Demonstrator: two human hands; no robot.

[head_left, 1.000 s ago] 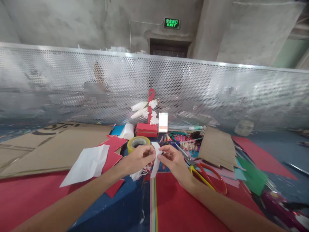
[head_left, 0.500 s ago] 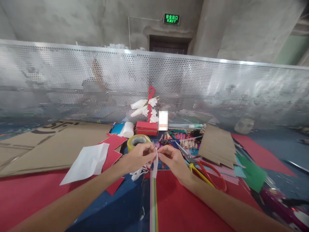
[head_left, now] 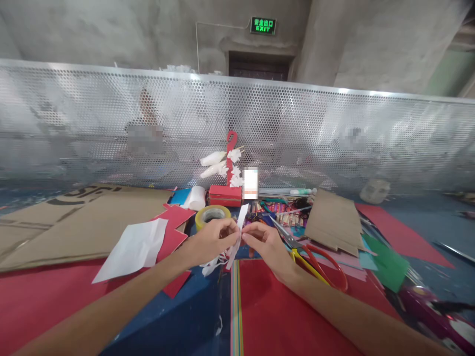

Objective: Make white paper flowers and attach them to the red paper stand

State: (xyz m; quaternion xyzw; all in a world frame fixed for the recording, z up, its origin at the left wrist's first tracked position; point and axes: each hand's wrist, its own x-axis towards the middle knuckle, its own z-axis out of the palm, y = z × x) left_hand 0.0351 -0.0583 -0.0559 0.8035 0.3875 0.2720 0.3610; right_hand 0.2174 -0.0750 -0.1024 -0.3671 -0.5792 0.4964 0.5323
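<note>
My left hand (head_left: 215, 239) is closed in a pinch on a narrow white paper strip (head_left: 243, 216). One end of the strip sticks up above the fingers and the other hangs below. My right hand (head_left: 267, 244) meets it from the other side, thumb and forefinger pinched at the strip's edge. Just beneath my left hand lie white paper scraps (head_left: 211, 267). A roll of yellow tape (head_left: 202, 217) sits right behind that hand. Scissors (head_left: 322, 262) with red and yellow handles lie beside my right wrist.
A stack of coloured sheets with red on top (head_left: 285, 306) lies in front of me. Flattened cardboard (head_left: 111, 217) and a white sheet (head_left: 137, 247) are at left. A red box with white paper flowers (head_left: 225, 196) stands against the perforated metal screen (head_left: 315, 128). A purple glue gun (head_left: 426, 306) is at right.
The white strip has turned between my fingers: its upper end now points up and right, and its lower end has swung left. Both hands have stayed in nearly the same place.
</note>
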